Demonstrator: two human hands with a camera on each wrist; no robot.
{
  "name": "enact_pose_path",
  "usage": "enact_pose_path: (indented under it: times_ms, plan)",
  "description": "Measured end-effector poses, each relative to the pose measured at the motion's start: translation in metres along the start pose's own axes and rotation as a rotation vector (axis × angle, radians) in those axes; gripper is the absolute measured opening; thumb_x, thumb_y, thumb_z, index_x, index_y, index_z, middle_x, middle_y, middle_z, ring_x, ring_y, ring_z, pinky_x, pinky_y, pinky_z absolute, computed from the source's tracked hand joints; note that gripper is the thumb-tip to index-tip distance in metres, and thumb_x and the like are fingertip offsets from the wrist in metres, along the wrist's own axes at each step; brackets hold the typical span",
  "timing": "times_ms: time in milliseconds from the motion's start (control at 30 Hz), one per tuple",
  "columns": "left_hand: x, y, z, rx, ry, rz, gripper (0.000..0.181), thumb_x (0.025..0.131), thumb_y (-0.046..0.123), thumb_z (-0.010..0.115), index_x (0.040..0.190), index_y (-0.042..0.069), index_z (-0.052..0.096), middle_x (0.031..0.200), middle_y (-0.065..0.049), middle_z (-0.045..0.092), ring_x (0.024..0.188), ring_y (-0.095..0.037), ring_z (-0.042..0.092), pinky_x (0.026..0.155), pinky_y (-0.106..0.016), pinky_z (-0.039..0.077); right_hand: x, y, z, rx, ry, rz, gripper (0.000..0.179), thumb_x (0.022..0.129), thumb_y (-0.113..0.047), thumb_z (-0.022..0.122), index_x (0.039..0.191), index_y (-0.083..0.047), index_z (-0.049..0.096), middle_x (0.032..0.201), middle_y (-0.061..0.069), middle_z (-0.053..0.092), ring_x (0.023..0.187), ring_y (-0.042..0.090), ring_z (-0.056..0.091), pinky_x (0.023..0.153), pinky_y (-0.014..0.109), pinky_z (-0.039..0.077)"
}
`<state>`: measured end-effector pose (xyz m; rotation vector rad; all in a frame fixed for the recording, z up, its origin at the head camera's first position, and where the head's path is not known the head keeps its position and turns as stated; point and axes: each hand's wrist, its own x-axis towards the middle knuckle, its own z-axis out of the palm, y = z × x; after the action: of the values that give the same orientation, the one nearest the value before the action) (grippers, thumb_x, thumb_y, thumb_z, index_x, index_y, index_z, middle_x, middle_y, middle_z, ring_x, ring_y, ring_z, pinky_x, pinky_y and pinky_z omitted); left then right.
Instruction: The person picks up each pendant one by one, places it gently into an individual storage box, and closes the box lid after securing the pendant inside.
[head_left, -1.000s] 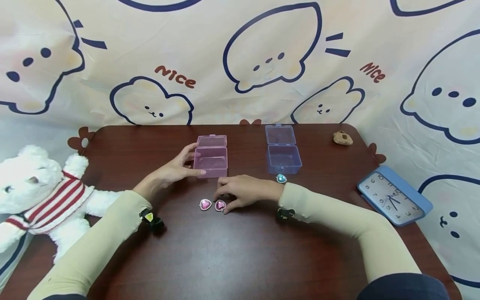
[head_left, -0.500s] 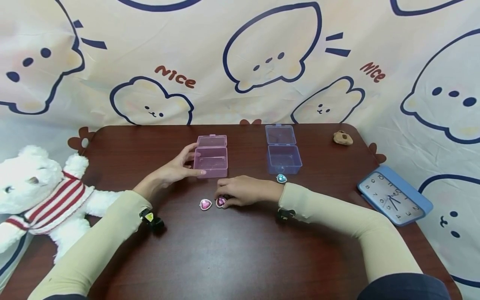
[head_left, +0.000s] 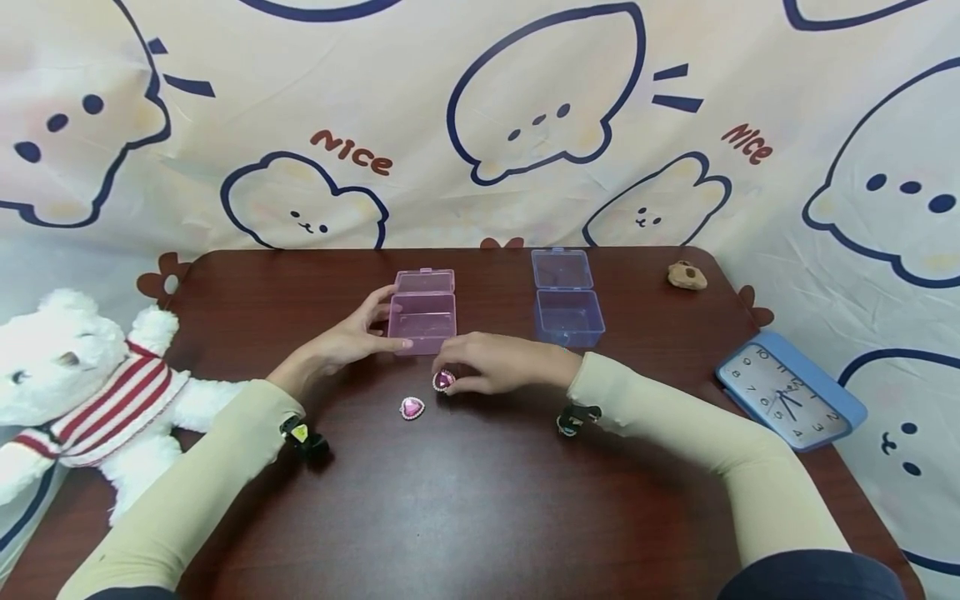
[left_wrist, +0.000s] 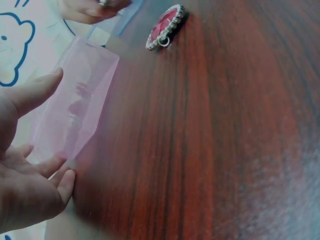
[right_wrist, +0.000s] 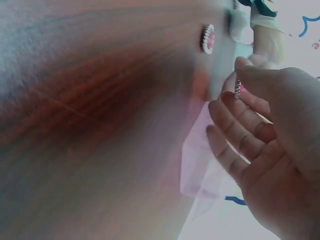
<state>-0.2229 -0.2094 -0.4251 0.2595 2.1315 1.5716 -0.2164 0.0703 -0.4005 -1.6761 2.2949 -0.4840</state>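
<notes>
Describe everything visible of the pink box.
The pink box is translucent and plastic-looking, rectangular, with its lid open behind it and a small tab on the lid's far edge. It stands upright on the brown table. The left hand holds its left side, thumb at the near wall.

A: Walls?
B: Pale cloth behind the table and along both sides, lightly creased. Printed with navy-outlined cartoon heads; several run out of view at top and sides.
A: Lettering?
B: "Nice" in red-brown, printed twice — once left of centre, once right — both sloping down to the right. A brown flower shows beside the far left corner of the table.
A: Furniture?
B: One table, dark red-brown, wood-grained, far corners rounded. Far edge close to the cloth; exact gap cannot be told.
A: Light?
B: Soft overall; a pale sheen on the near middle of the table.
</notes>
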Motion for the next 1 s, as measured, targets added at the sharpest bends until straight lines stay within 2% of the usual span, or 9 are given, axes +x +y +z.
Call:
enact_pose_path:
  times_ms: [333,467,633,800,1000]
  plan:
    - [0.001,-0.002,0.001,0.006,0.003,0.001,0.103,0.093,0.019,0.077,0.165,0.026,0.004,0.167,-0.021,0.022,0.151,-0.043,0.029,0.123,-0.063,0.025,-0.002,0.008,-0.013,0.102,0.109,-0.022,0.029,0.098,-0.025,0.071,0.121,-0.007,0.071,0.109,0.001,0.070,0.096,0.012,0.066,0.087,0.020,0.056]
    - [0.001,-0.002,0.000,0.010,0.006,0.015,0.103,0.093,0.019,0.077,0.165,0.025,0.003,0.167,-0.021,0.023,0.150,-0.043,0.029,0.122,-0.063,0.026,-0.003,0.011,-0.018,0.168,0.167,-0.029,0.028,0.096,-0.023,0.072,0.119,-0.008,0.071,0.108,0.001,0.069,0.096,0.013,0.068,0.086,0.026,0.060]
    - [-0.001,-0.005,0.002,0.006,0.004,0.009,0.103,0.093,0.021,0.077,0.165,0.026,0.004,0.167,-0.020,0.023,0.150,-0.043,0.029,0.122,-0.064,0.027,-0.002,0.013,-0.022,0.236,0.231,0.006,0.028,0.094,-0.021,0.074,0.119,-0.010,0.071,0.108,0.000,0.068,0.095,0.019,0.068,0.086,0.034,0.062]
    - [-0.004,-0.011,0.005,0.016,-0.003,0.001,0.105,0.092,0.024,0.078,0.165,0.026,0.003,0.167,-0.019,0.022,0.151,-0.041,0.026,0.123,-0.063,0.026,-0.002,0.015,-0.022,0.275,0.278,0.036,0.031,0.093,-0.020,0.076,0.121,-0.007,0.071,0.111,0.003,0.071,0.095,0.014,0.068,0.086,0.027,0.061]
    - [0.000,-0.003,0.000,0.024,-0.010,0.012,0.105,0.092,0.023,0.078,0.165,0.026,0.003,0.167,-0.019,0.023,0.151,-0.042,0.027,0.123,-0.064,0.024,0.001,0.023,-0.033,0.292,0.354,0.063,0.032,0.093,-0.018,0.076,0.122,-0.006,0.072,0.114,0.005,0.071,0.095,0.012,0.067,0.086,0.024,0.060]
